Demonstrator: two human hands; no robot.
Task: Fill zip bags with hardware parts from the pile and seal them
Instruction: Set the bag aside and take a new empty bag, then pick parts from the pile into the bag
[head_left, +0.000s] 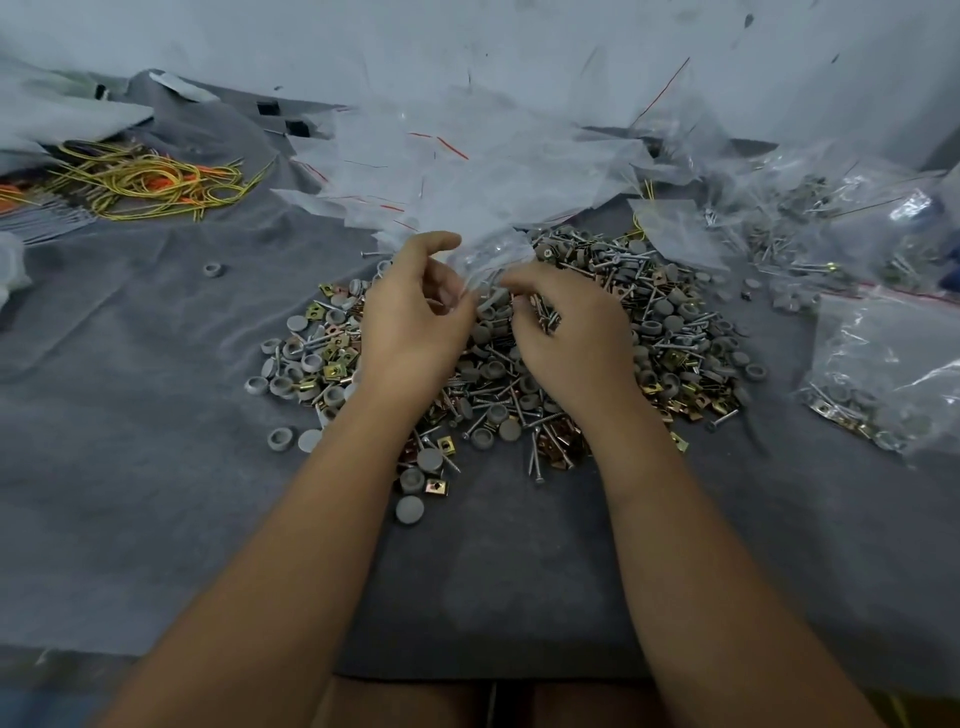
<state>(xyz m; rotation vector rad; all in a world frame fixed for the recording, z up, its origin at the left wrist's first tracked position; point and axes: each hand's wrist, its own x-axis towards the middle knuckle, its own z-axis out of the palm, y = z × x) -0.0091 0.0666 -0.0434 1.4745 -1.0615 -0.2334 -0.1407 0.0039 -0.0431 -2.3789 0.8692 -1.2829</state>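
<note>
Clear zip bag (491, 257) held up just above the far middle of the parts pile (519, 364), between both hands. Left hand (415, 317) pinches the bag's near-left edge, fingers curled round the plastic. Right hand (566, 327) pinches the bag's near-right edge with its fingertips while its curled fingers hold a few screws (548, 322) just under the bag mouth. Pile is grey round caps, screws and brass square clips, spread on a grey cloth (156, 415). Heap of empty bags (441, 171) beyond the pile. Filled bags (883, 364) lie to the right, near the pile. Yellow and orange wires (150, 182) far left, well apart.
</note>
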